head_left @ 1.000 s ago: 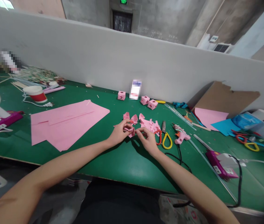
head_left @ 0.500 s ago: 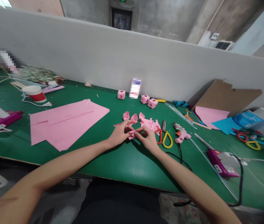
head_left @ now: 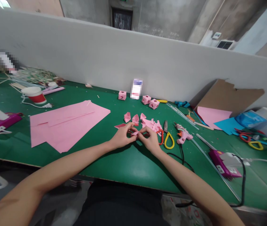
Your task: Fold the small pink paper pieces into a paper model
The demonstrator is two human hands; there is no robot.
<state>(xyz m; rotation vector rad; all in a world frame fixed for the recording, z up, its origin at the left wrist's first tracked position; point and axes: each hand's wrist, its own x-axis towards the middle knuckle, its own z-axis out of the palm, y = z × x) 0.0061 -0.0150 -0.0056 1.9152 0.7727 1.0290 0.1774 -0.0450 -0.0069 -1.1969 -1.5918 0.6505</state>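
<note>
Between my fingertips is a small piece of pink paper (head_left: 134, 133), partly covered by the fingers. My left hand (head_left: 122, 137) pinches it from the left, and my right hand (head_left: 149, 140) grips its right edge. Just beyond the hands lie several folded pink paper pieces (head_left: 127, 117) and a heap of pink paper scraps (head_left: 154, 125). Scissors (head_left: 169, 140) with one red and one yellow handle rest right of my right hand. A pink glue gun (head_left: 183, 135) lies farther right, its black cord trailing toward me.
Large pink paper sheets (head_left: 67, 127) cover the left of the green table (head_left: 124, 166). Three pink paper cubes (head_left: 122, 95) sit near the grey partition (head_left: 95, 56). A paper cup (head_left: 34, 94) stands at left; a purple power strip (head_left: 223, 164) and clear glue sticks (head_left: 215, 168) lie at right.
The pink paper piece has been turned between my fingers and now looks flatter. My fingertips have shifted slightly; the things on the table stay where they were.
</note>
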